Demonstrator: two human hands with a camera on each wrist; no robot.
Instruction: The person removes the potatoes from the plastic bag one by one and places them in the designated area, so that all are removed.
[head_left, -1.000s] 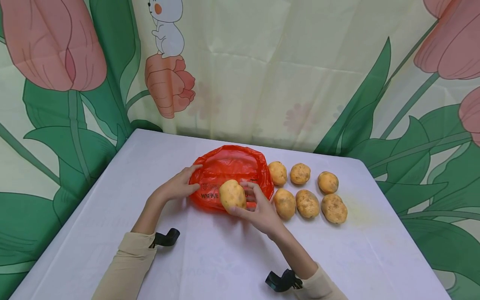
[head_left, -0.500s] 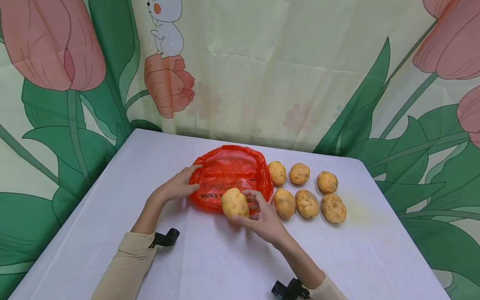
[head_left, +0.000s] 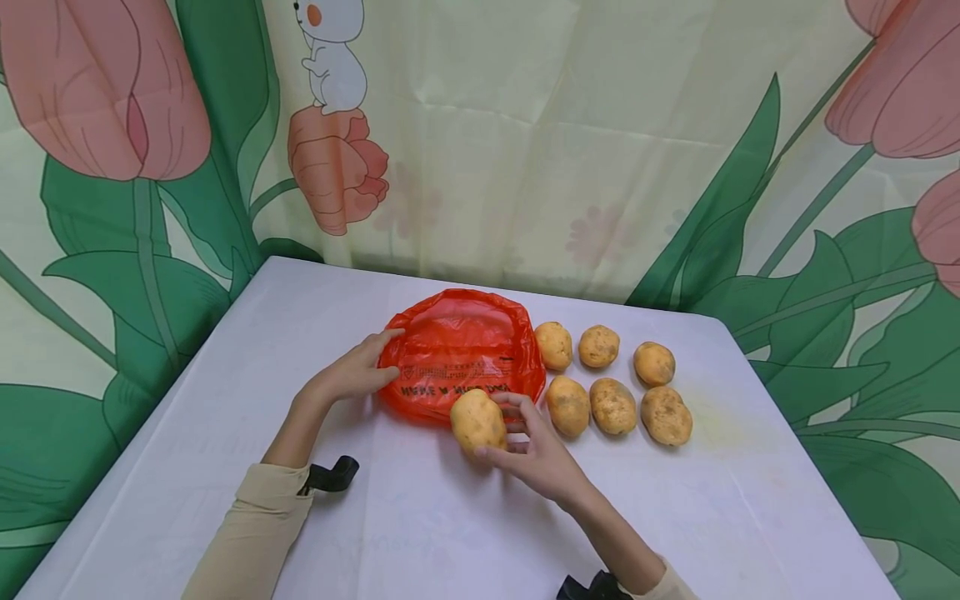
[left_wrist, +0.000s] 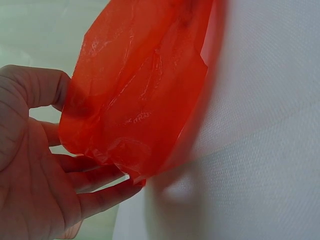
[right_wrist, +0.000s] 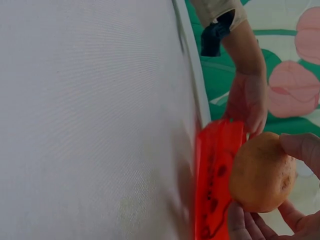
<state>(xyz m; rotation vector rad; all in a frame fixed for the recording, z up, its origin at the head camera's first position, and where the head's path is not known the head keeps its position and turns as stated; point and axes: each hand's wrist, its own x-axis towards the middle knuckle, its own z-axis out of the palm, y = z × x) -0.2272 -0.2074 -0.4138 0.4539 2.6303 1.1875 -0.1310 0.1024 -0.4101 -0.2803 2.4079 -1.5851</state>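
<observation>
A red plastic bag (head_left: 461, 333) with dark print inside lies on the table, its mouth spread wide. At its left rim my left hand (head_left: 360, 367) touches it with spread fingers. In the left wrist view the thumb and fingertips pass behind the red film (left_wrist: 140, 95). My right hand (head_left: 543, 450) holds a yellow-brown potato (head_left: 477, 419) between thumb and fingers, in front of the bag and overlapping its near edge in the head view. The right wrist view shows the potato (right_wrist: 262, 172) close up, with the bag (right_wrist: 215, 185) beyond it.
Several loose potatoes (head_left: 613, 407) lie in two rows to the right of the bag, the nearest right beside it. The white-covered table (head_left: 420, 533) backs onto a curtain (head_left: 525, 167) printed with tulips and a white animal.
My right hand has moved the potato toward me and slightly right, from over the bag to its near edge, uncovering more of the print. The left hand stays at the rim.
</observation>
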